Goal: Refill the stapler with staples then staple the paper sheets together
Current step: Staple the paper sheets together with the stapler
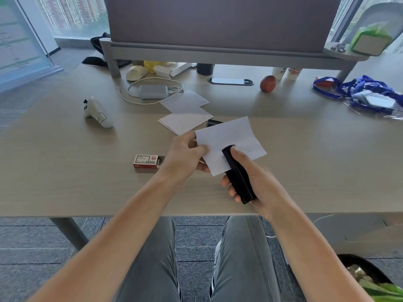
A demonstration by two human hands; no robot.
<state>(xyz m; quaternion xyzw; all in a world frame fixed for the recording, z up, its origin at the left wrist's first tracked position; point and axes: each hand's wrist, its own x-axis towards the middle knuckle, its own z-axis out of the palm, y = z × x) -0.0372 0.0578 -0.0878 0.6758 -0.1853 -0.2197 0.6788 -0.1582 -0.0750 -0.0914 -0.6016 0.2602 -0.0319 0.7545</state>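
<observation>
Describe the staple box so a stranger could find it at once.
On the beige desk, look just outside the left hand. The staple box lies flat there, small, red and white, its drawer slid partly open. Nothing else nearby is red.

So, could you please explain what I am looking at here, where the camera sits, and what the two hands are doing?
There is no machine here: the single picture comes from a wide-angle camera worn on a person's head, looking down past their arms at a desk. The left hand pinches the edge of some white paper sheets, lifted over the desk. The right hand grips a black stapler, whose front end is closed over the near part of the sheets. On the desk lie a partly open red and white staple box, more papers, a white game controller, a grey charger with its cable, a phone and a reddish round fruit.
</observation>
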